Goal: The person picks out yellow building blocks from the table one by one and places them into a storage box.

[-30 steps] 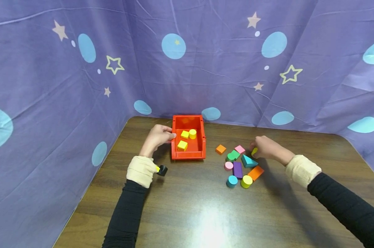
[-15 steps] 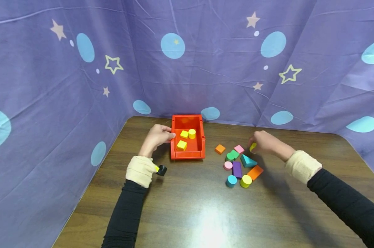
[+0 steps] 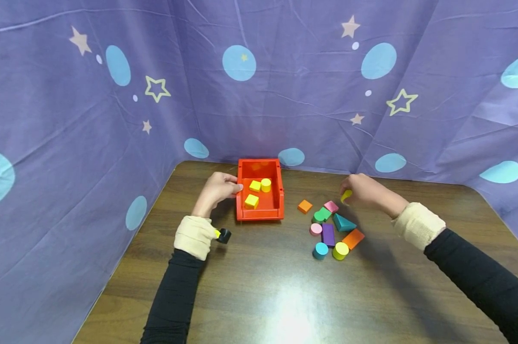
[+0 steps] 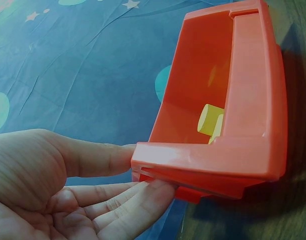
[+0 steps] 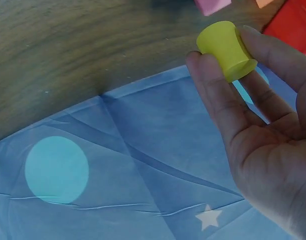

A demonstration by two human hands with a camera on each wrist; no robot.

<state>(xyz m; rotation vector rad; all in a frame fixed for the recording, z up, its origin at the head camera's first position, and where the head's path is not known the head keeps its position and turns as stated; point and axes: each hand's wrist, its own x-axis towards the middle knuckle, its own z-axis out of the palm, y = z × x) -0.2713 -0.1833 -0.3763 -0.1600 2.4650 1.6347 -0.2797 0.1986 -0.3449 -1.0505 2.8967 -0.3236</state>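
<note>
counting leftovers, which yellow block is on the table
The yellow cylinder beside the blue cylinder; the other yellow blocks sit in the red bin or the right hand.

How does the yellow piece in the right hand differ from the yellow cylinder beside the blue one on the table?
Support: the held piece is pinched in the right hand, off the table; the yellow cylinder stands on it. Pose: the held piece is tilted, the yellow cylinder upright. Shape: the held piece's side seems to curve inward, while the yellow cylinder's looks straight. Both are yellow.
</note>
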